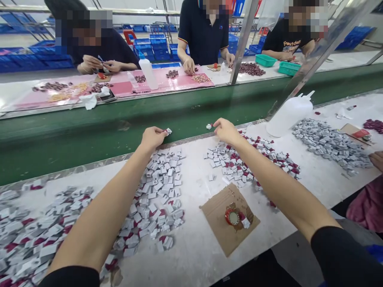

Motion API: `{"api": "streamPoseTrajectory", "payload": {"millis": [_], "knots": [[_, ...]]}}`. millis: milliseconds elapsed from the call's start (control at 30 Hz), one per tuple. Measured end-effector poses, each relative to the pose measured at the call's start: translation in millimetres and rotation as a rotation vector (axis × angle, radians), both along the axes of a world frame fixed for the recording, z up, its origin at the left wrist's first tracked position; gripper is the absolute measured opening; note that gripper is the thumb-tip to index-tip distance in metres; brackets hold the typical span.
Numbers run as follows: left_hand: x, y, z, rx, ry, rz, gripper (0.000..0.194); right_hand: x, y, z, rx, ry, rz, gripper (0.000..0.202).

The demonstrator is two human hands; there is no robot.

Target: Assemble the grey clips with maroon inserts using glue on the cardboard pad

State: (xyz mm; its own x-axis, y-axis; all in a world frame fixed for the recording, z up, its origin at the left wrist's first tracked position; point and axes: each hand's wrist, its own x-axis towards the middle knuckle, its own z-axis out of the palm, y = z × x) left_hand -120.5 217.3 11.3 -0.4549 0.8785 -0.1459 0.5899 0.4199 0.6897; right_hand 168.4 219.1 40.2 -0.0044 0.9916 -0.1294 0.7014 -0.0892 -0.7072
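My left hand reaches over the near edge of the green belt, its fingers pinched on a small grey-and-maroon plastic piece. Farther right, my right hand is stretched over the same edge with fingers apart. Just off its fingertips is another small grey-and-maroon piece; whether they touch is hard to tell. Below my left hand spreads a pile of light grey blocks, some with maroon parts. A mixed pile of grey and maroon pieces lies under my right forearm.
A cardboard square holds a round red-rimmed dish with brown glue-like stains. A white squeeze bottle leans at the right beside another grey pile. Across the green belt, several people work at a facing table; another person's hand shows far right.
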Motion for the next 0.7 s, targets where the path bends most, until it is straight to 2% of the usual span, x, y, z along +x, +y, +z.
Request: {"api": "streamPoseTrajectory", "payload": {"millis": [100,200,333,433,500,633,700], "knots": [[-11.6,5.9,-6.1,0.008,0.043,0.040,0.031,-32.6,26.3,-10.2,0.009,-0.148,-0.025,0.017],[-26.2,5.2,-6.7,0.003,0.105,0.062,0.029,-53.8,39.8,-21.4,0.004,-0.230,-0.018,0.022],[-35.2,-6.7,-3.4,-0.024,0.148,0.056,0.025,-63.7,44.2,-31.1,0.049,-0.251,0.067,0.023],[-23.0,-25.2,2.8,0.041,0.173,0.015,0.039,-63.2,36.8,-29.7,0.112,-0.200,0.187,0.021],[-6.0,-41.9,9.8,0.138,0.110,-0.105,0.039,-59.7,23.6,-24.0,0.164,-0.149,0.267,0.017],[35.8,-77.9,26.2,0.177,-0.331,-0.484,0.036,-40.3,-22.6,-6.7,0.358,0.127,0.478,0.023],[54.4,-93.6,32.6,0.216,-0.496,-0.630,0.035,-24.6,-50.1,1.4,0.408,0.257,0.538,0.025]]}}
